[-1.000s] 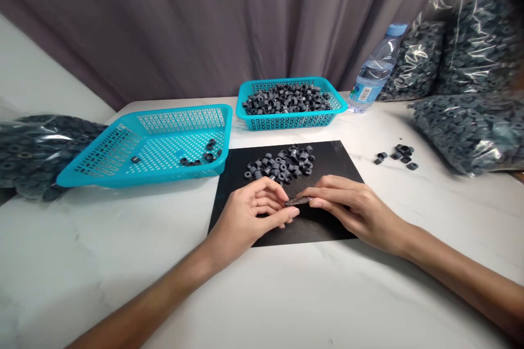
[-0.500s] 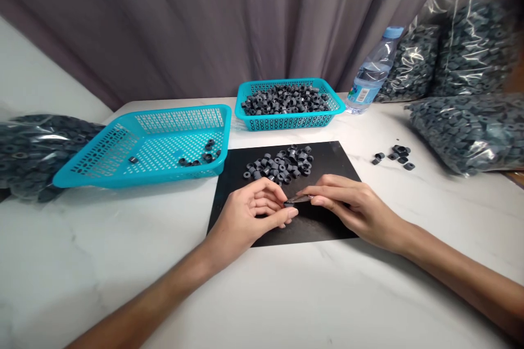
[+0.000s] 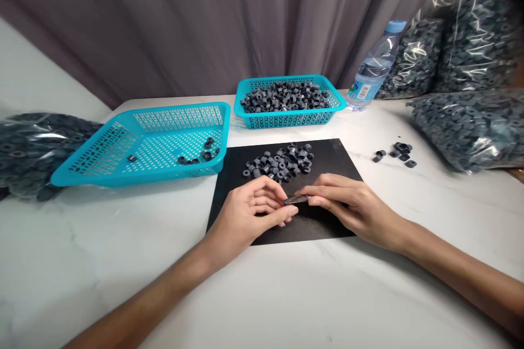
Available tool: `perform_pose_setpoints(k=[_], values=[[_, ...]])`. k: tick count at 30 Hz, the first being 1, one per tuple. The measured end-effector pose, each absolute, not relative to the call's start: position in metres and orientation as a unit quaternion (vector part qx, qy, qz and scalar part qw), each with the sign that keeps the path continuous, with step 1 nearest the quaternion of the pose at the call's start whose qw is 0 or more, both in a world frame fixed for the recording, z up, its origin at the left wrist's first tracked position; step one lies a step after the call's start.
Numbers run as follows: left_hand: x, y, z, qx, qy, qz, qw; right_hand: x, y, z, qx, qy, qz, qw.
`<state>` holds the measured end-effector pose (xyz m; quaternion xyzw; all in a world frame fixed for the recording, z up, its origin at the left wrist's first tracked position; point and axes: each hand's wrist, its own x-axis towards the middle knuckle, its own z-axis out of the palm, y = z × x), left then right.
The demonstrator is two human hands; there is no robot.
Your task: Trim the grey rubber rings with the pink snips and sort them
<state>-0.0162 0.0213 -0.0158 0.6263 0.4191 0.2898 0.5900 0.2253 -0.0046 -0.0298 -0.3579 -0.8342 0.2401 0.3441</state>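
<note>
My left hand [image 3: 256, 212] is closed in a pinch, thumb against fingertips, on a small dark grey plastic ring [image 3: 285, 203] mostly hidden by the fingers. My right hand [image 3: 347, 199] grips a slim, tapered metal tool that looks like tweezers [image 3: 298, 199]. Its pointed end reaches the ring between my left fingertips; whether it sits inside the ring I cannot tell. Both hands hover over a black mat [image 3: 315, 223]. Just beyond them, a loose pile of similar grey rings [image 3: 280, 162] lies on the mat.
At the left stands a large blue basket [image 3: 139, 179] with several rings. A smaller blue basket [image 3: 290, 113] full of rings sits behind the mat. To the right are a water bottle [image 3: 374, 71], a few loose rings [image 3: 401, 150] and bulging bags [image 3: 470, 131]. Another bag [image 3: 36, 147] lies far left.
The tool's tip has shifted and turned slightly at the ring, its broad side showing again now. Both hands stay nearly in place. The whole view has moved a little.
</note>
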Motion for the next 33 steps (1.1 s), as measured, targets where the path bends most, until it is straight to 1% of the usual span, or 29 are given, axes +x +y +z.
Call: perform_pose_setpoints(k=[5, 13, 25, 33], values=[[-0.0153, 0.0208, -0.0155, 0.626, 0.418, 0.293, 0.590, 0.2247, -0.0046, -0.0303, -0.361, -0.837, 0.233, 0.340], [-0.0161, 0.0205, -0.0171, 0.619, 0.419, 0.294, 0.596, 0.2245, -0.0067, -0.0298, -0.367, -0.836, 0.201, 0.355], [-0.0163, 0.0207, -0.0143, 0.617, 0.425, 0.293, 0.594, 0.2264, -0.0071, -0.0293, -0.366, -0.832, 0.230, 0.348], [-0.0171, 0.0197, -0.0152, 0.621, 0.424, 0.288, 0.593, 0.2257, -0.0060, -0.0308, -0.360, -0.838, 0.225, 0.342]])
